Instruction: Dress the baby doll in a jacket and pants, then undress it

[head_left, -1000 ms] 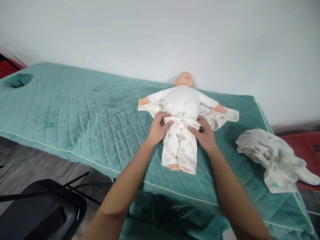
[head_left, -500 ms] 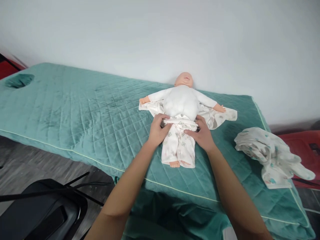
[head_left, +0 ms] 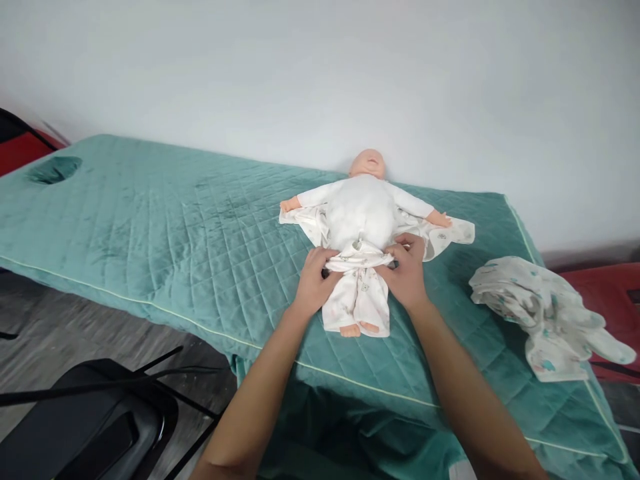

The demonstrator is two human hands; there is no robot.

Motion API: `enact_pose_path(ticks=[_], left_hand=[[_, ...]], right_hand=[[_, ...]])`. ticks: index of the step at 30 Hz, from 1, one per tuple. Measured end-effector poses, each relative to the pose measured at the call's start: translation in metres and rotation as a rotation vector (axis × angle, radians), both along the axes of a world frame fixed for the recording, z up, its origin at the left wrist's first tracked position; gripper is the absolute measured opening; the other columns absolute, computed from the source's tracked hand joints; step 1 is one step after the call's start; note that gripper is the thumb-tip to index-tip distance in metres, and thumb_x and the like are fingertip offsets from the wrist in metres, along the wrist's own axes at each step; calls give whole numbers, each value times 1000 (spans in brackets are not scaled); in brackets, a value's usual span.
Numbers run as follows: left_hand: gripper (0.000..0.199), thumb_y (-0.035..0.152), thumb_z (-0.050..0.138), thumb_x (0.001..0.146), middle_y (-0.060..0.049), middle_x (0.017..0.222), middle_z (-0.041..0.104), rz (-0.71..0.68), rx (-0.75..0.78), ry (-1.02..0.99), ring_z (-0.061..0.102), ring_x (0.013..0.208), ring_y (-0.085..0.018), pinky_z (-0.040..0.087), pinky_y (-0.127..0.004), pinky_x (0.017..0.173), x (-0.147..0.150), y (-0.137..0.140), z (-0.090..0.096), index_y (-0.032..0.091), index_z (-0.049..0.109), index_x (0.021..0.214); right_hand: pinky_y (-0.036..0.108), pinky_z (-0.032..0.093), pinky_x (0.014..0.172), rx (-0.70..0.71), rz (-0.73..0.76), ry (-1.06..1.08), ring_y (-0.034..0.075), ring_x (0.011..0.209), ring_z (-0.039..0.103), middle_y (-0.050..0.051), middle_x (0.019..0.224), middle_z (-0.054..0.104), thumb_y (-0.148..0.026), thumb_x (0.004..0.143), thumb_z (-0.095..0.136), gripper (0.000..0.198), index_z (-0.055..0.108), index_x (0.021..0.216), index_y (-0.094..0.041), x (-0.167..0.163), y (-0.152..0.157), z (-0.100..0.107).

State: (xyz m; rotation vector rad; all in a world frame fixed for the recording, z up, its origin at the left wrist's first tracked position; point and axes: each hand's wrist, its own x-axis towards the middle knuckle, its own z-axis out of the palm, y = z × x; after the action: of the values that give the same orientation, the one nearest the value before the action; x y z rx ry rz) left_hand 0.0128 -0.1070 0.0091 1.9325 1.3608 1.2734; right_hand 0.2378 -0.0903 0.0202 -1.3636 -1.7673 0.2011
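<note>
A baby doll (head_left: 364,210) with a white cloth body lies on its back, head toward the wall and arms spread. Printed white baby pants (head_left: 356,303) cover its legs, and both feet show at the cuffs. My left hand (head_left: 316,279) grips the bunched waistband at its left side, thumb and fingers pinched. On the other side my right hand (head_left: 406,268) pinches the same waistband. Under the doll's arms and back lies an opened printed baby shirt (head_left: 453,233), its middle hidden by the body.
A green quilted bed cover (head_left: 200,233) with a face hole spans the bed against a white wall (head_left: 320,73). Crumpled printed baby clothes (head_left: 543,310) lie at the right end. A black chair (head_left: 95,420) stands at lower left; a red object (head_left: 607,300) is beyond the right edge.
Both hands have moved slightly toward me with the waistband, which is lower on the doll and more bunched. A second foot now shows at the cuff.
</note>
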Motion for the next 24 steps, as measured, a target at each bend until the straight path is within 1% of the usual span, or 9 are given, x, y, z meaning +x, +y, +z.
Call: enact_pose_path(ticks=[2, 3, 6, 8, 11, 15, 19, 24], left_hand=[[21, 22, 67, 86, -3, 100, 64, -5, 19, 7, 58, 99, -20, 46, -35, 92, -1, 2, 0, 23, 63, 106], [22, 21, 68, 85, -3, 101, 64, -8, 27, 10, 58, 100, -20, 45, -35, 93, -1, 2, 0, 23, 62, 106], [22, 19, 70, 84, -4, 104, 62, 3, 51, 31, 56, 103, -21, 44, -36, 95, 0, 1, 0, 23, 62, 104], [22, 19, 71, 83, -5, 106, 61, 24, 72, 44, 55, 104, -21, 44, -36, 97, 0, 1, -1, 22, 62, 103], [21, 20, 72, 82, -6, 108, 58, 48, 91, 54, 54, 107, -22, 44, -38, 99, 0, 1, -3, 22, 63, 100], [17, 23, 72, 83, -7, 114, 54, 18, 85, 5, 56, 112, -22, 45, -40, 103, -1, 4, -6, 21, 65, 98], [12, 25, 71, 84, -7, 118, 52, 6, 73, -33, 56, 116, -22, 45, -41, 107, -1, 5, -7, 21, 64, 94], [10, 25, 68, 86, -8, 120, 51, 6, 65, -24, 55, 119, -22, 45, -40, 107, 1, 5, -7, 21, 61, 92]], right_hand=[[41, 44, 92, 24, 57, -87, 25, 101, 54, 8, 99, 60, -36, 83, 66, 18, 57, 75, -23, 0, -4, 6], [40, 43, 89, 28, 85, -124, 24, 93, 55, 6, 89, 62, -35, 85, 64, 19, 55, 73, -23, -1, -6, 9], [36, 42, 80, -3, 132, -183, 20, 73, 54, 2, 65, 55, -38, 87, 59, 29, 49, 64, -24, -4, -15, 16], [34, 42, 75, -68, 158, -170, 19, 66, 53, 0, 57, 50, -42, 87, 59, 36, 44, 59, -24, -6, -19, 18], [31, 40, 68, -137, 175, -94, 18, 63, 52, 0, 56, 51, -45, 85, 61, 39, 43, 58, -24, -8, -19, 17], [29, 37, 64, -136, 171, -17, 17, 64, 54, 0, 60, 55, -42, 82, 64, 32, 49, 62, -22, -6, -13, 11], [28, 35, 62, -177, 158, 27, 17, 64, 53, -1, 63, 56, -40, 80, 64, 25, 53, 66, -22, -4, -8, 4], [28, 35, 64, -211, 128, 80, 16, 65, 50, -1, 66, 55, -45, 81, 64, 28, 54, 69, -21, -5, -9, 0]])
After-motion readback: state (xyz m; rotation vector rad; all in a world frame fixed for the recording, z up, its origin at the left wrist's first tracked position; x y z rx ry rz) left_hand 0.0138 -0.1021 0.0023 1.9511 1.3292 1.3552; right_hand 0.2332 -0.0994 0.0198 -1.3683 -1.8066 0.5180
